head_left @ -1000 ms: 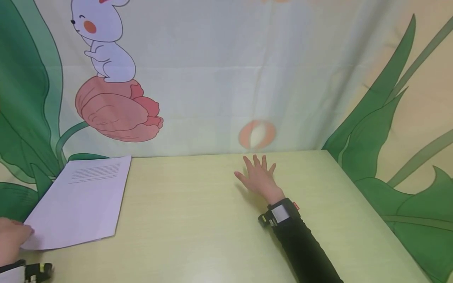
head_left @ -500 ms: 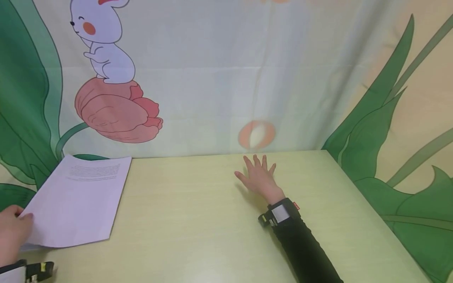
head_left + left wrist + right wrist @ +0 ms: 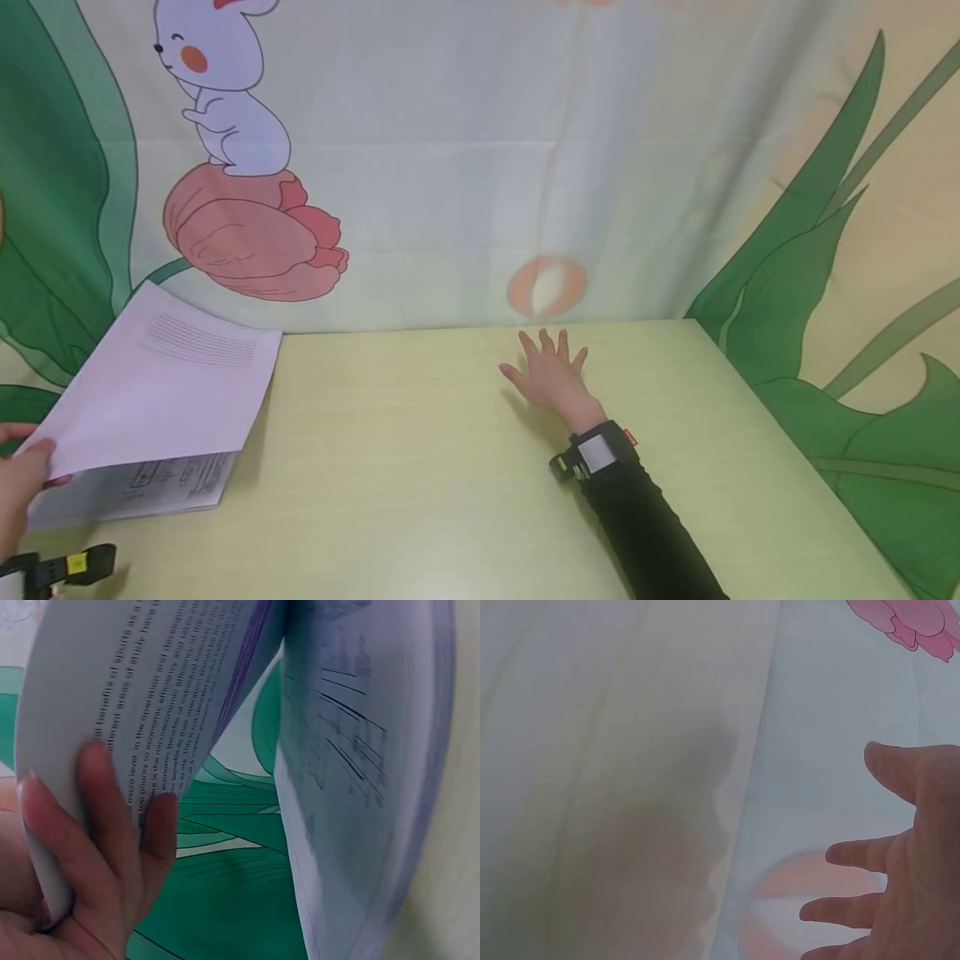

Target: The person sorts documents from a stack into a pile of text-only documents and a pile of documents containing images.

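Observation:
At the left of the head view, my left hand [image 3: 21, 483] pinches the near left corner of a white printed sheet [image 3: 168, 383], thumb on top. The sheet is raised and bent, with lines of text near its far edge. Below it lie more printed papers [image 3: 168, 490] on the table. The left wrist view shows the fingers [image 3: 105, 799] spread against the text on the raised sheet's underside [image 3: 75, 682], apart from the papers below [image 3: 352, 757]. My right hand [image 3: 553, 382] holds nothing; its fingers are straight and spread, palm down over the table's far part.
The pale wood table [image 3: 390, 467] ends at a curtain [image 3: 420, 167] printed with a rabbit, a pink flower and green leaves. More printed leaves [image 3: 780, 275] flank the table's right edge. Each wrist wears a small black camera [image 3: 562, 465].
My left hand has gripped the sheet's corner and lifted it up and away, uncovering the printed papers below. The right hand stays in place.

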### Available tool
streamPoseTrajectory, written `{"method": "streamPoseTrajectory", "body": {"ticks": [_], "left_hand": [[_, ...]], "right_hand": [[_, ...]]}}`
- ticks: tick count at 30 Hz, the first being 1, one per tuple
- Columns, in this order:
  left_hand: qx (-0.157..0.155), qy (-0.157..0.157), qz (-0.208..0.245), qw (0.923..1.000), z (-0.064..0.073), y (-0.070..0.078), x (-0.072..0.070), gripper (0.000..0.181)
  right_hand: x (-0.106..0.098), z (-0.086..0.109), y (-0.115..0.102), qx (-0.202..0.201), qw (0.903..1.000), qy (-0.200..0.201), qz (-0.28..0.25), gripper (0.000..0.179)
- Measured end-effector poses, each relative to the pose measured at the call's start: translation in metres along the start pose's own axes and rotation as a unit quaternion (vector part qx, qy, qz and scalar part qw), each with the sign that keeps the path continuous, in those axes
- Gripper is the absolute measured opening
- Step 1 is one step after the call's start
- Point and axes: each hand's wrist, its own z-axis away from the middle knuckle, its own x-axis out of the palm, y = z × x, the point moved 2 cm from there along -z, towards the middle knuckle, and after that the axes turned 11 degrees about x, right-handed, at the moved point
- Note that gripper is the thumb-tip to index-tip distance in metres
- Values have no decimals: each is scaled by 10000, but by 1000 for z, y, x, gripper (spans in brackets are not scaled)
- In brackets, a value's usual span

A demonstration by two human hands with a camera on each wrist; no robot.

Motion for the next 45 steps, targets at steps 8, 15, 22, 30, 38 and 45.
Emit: {"method": "streamPoseTrajectory", "body": {"ticks": [8, 15, 22, 30, 38, 45], "left_hand": [[-239, -257, 978, 9946, 21, 37, 2, 24], [935, -679, 457, 9922, 82, 120, 13, 10], [1287, -1336, 129, 9826, 134, 176, 51, 46], [1456, -1430, 1073, 9731, 195, 205, 124, 34], [1828, -1965, 1332, 9540, 239, 204, 172, 23], [2398, -2747, 822, 9275, 257, 212, 203, 21]], "right_hand": [[-1, 3, 0, -69, 9997, 77, -220, 75], [-7, 15, -17, -334, 9735, -158, -2256, 64], [-5, 37, -40, 23, 8759, -1843, -4459, 63], [1, 54, -41, 225, 7847, -2903, -5472, 60], [-11, 61, 6, 950, 8322, -1548, -5239, 40], [-26, 62, 56, 1308, 8878, -1169, -4255, 42]]}}
